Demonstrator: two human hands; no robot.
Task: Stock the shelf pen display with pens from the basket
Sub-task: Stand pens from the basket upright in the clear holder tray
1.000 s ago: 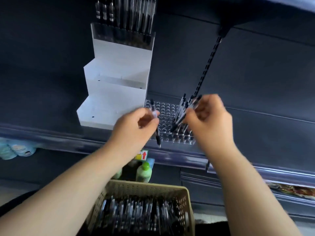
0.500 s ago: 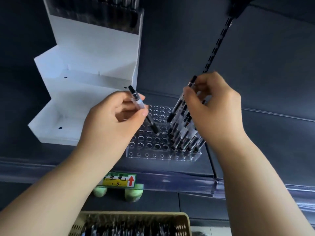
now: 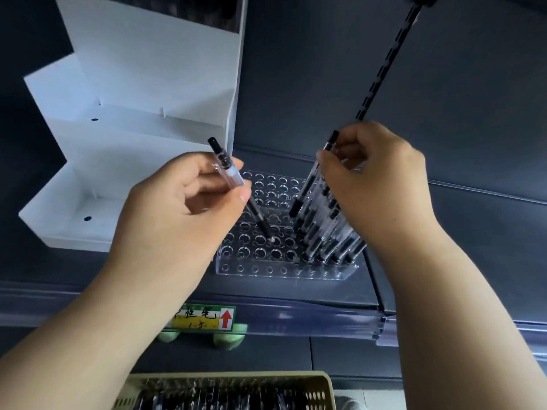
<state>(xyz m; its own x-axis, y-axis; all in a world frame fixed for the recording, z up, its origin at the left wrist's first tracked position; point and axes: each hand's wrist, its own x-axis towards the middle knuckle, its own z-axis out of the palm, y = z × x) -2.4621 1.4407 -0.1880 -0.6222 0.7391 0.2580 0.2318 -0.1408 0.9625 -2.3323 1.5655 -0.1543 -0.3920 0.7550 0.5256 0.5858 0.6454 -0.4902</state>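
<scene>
On the dark shelf (image 3: 444, 232), the clear pen display (image 3: 266, 270) is seen partly filled, with standing pens (image 3: 328, 241) in its right-hand rows. Within the last half second, the pen (image 3: 233, 179) pinched by the left hand (image 3: 183, 214) has been lowered until its tip meets a free hole beside those rows. A second pen (image 3: 307, 184) is kept pinched by the right hand (image 3: 376, 184) above them. One insertion is judged nearly made. Many pens are left in the basket (image 3: 319, 389) below.
</scene>
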